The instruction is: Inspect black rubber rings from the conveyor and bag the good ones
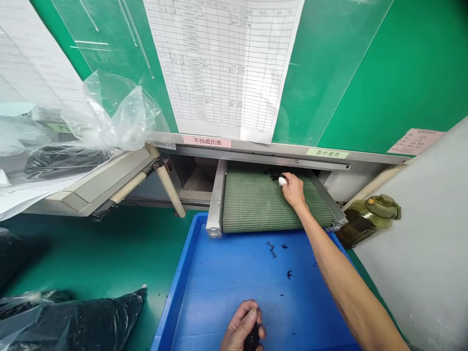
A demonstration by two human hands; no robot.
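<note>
My right hand [292, 190] reaches over the far end of a green mesh conveyor belt [256, 204], pinching a small white wad, possibly cloth [282, 181]. Small black parts [276, 176] lie on the belt just beyond my fingers. My left hand [243, 326] is low in the picture, above a blue plastic tray [190, 287], and grips a black object [251, 339] that is partly hidden by my fingers. Scattered black bits [271, 249] lie in the tray, below the belt's near end.
Steel side rails [216, 200] frame the belt. A printed grid sheet [223, 63] hangs on a green panel behind it. Bags of black parts [73, 319] lie at lower left, clear plastic [113, 114] hangs at upper left, and an olive drink bottle [369, 217] stands at right.
</note>
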